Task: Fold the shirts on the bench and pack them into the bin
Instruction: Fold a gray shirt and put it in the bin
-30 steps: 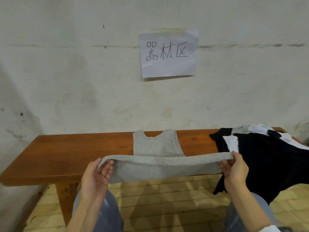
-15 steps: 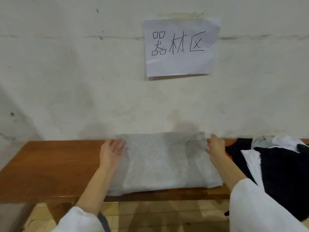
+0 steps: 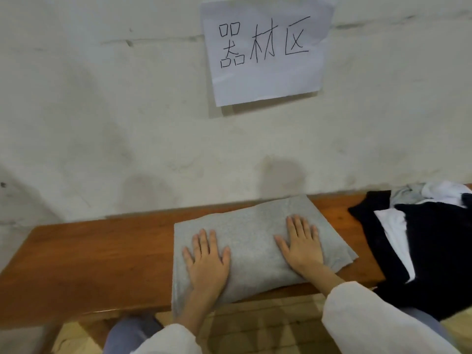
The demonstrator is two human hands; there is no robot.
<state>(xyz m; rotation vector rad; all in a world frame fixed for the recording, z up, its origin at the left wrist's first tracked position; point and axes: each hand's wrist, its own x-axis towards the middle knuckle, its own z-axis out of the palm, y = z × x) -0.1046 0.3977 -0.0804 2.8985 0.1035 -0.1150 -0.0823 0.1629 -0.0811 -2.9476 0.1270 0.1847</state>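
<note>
A grey shirt [image 3: 252,226] lies folded in half on the brown wooden bench [image 3: 102,256], its near-left corner hanging over the front edge. My left hand [image 3: 208,261] rests flat on the left part of it, palm down, fingers spread. My right hand [image 3: 302,245] lies flat on the right part in the same way. Neither hand grips the cloth. A heap of black and white shirts [image 3: 429,238] sits at the right end of the bench and drapes over its front. No bin is in view.
The bench stands against a stained white wall with a paper sign [image 3: 265,47] taped above it. The left half of the bench top shows bare wood. A light tiled floor [image 3: 268,325] and my knees show below the bench edge.
The grey shirt's lower half was lifted and laid over its top. My hands then slid from the far corners toward the middle and now lie flat on it.
</note>
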